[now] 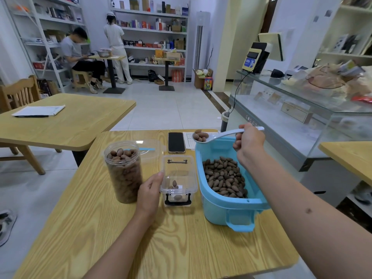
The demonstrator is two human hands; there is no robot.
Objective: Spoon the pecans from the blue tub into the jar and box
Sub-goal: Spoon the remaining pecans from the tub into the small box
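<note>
**One loaded spoon above the tub, box waiting to its left**

Head view: several pecans sit in the bowl of the white spoon [213, 135], which the right hand [248, 140] grips by the handle, fingers curled round it. The spoon is held roughly level above the far end of the blue tub [227, 208], its long axis running left to right with the bowl pointing left, just past the tub's far-left corner. The tub stands at the right of the table [100, 228] and holds a thick layer of pecans [223, 177].

Just left of the tub is the clear box [178, 178], open-topped, with only a few pecans in it. The left hand [150, 190] rests against the box's near-left side, thumb along its rim and fingers loosely bent, steadying it. Left again stands the jar [123, 172], lidless and filled nearly to the top.

So the box looks like the likely target: it lies nearer and left of the spoon's bowl, so the load probably needs to travel left and toward the person before tipping. A phone [176, 142] lies on the table beyond the box.
</note>
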